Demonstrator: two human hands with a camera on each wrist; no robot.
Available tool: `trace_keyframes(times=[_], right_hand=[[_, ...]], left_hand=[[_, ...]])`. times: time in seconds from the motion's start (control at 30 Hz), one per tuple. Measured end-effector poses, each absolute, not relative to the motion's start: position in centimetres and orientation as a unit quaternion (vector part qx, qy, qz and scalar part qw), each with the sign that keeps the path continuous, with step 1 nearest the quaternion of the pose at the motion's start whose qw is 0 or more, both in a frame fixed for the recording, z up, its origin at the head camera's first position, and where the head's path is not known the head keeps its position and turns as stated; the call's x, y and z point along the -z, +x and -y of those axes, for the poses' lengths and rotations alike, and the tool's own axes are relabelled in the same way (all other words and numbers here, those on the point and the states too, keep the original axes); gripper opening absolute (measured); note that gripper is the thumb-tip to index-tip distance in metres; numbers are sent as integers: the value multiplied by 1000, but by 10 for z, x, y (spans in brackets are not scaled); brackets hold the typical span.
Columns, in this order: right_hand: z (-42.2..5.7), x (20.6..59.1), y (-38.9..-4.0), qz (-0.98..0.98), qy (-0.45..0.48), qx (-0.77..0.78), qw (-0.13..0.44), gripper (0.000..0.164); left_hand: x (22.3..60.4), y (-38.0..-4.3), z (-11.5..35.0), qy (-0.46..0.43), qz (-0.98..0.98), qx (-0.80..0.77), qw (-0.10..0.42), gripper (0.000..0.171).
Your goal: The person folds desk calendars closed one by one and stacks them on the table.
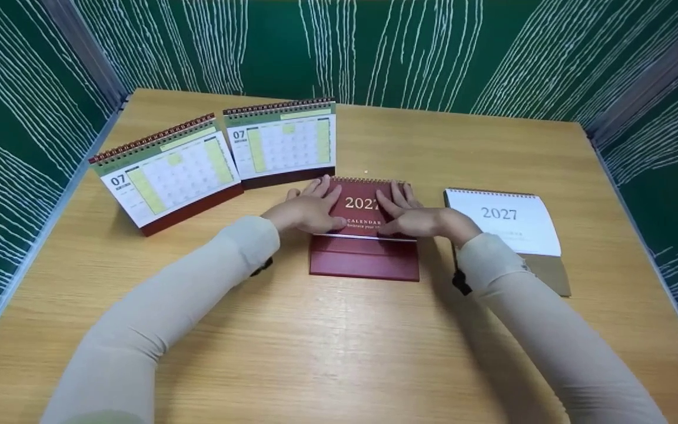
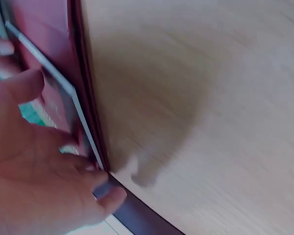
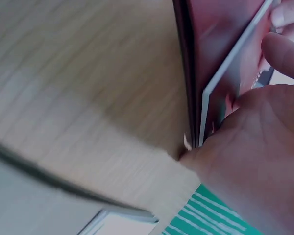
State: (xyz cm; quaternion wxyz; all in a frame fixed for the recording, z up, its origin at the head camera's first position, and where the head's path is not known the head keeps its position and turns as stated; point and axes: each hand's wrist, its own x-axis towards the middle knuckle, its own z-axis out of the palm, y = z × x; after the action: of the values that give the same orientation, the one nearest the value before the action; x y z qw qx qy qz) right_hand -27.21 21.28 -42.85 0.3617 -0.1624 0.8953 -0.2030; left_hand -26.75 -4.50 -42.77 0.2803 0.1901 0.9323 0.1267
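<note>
A dark red desk calendar (image 1: pixel 362 256) lies low on the table in front of me, its "2027" cover uppermost and its spiral binding at the far edge. My left hand (image 1: pixel 311 211) rests on the cover's left side with fingers spread, the outer ones over its edge. On the right side of the cover lies my right hand (image 1: pixel 409 213), also with fingers spread. Both thumbs point inward over the cover. In both wrist views, a pale page edge (image 2: pixel 79 110) stands slightly apart from the red base (image 3: pixel 213 29) beneath.
Two desk calendars stand upright at the left, a nearer one (image 1: pixel 168 176) and a farther one (image 1: pixel 283 144), both showing 07. The farther one is close to my left fingers. A white "2027" calendar (image 1: pixel 504 221) with a brown base stands at the right, near my right wrist.
</note>
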Motion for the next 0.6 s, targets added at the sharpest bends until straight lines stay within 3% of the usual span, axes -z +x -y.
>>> trace_keyframes(times=[0.17, 0.33, 0.6], right_hand=[[-228, 414, -268, -891, -179, 276, 314, 79], [-243, 406, -266, -888, -154, 360, 241, 74], [-262, 388, -257, -859, -71, 438, 257, 79]], left_hand=[[420, -267, 60, 206, -915, -219, 269, 75], [419, -266, 65, 201, -911, -284, 223, 67], [409, -267, 78, 179, -885, -382, 198, 62]])
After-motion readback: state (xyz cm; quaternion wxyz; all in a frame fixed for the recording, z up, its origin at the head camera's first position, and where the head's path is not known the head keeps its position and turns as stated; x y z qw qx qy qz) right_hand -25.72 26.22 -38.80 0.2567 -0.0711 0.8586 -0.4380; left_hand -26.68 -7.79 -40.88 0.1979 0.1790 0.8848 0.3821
